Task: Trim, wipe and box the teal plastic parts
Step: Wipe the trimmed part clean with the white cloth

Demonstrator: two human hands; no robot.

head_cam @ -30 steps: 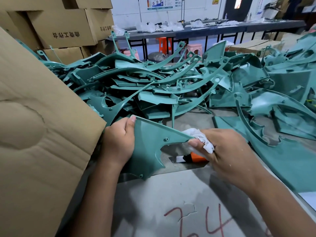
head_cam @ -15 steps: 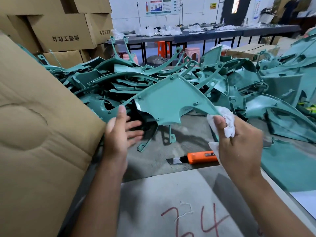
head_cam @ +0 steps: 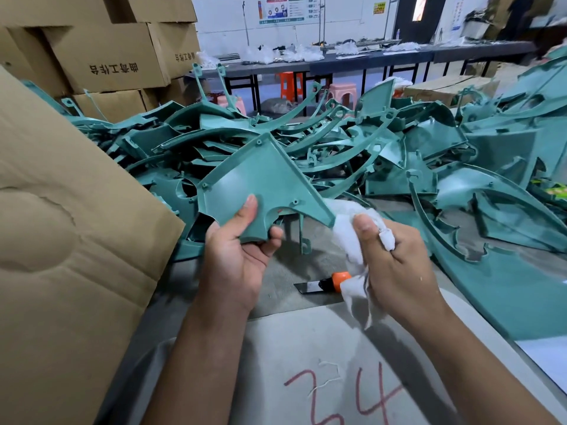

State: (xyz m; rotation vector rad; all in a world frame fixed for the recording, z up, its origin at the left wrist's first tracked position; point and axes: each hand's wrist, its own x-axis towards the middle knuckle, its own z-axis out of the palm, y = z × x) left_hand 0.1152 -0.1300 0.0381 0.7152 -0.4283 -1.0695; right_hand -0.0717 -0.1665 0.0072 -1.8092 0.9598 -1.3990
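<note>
Wiping is underway: the left hand [head_cam: 236, 256] is pinching the teal part [head_cam: 260, 185] while the right hand [head_cam: 395, 262], fingers curled around the white rag [head_cam: 346, 228], is probably needing to rub along its edge next.

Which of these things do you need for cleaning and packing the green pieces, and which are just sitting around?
For the job:
- teal part, gripped by the left hand
- white cloth, gripped by the right hand
- orange knife on the table
- teal pile
- big cardboard box on the left

Just lying about:
- stacked cartons
- stools
- far bench
</note>
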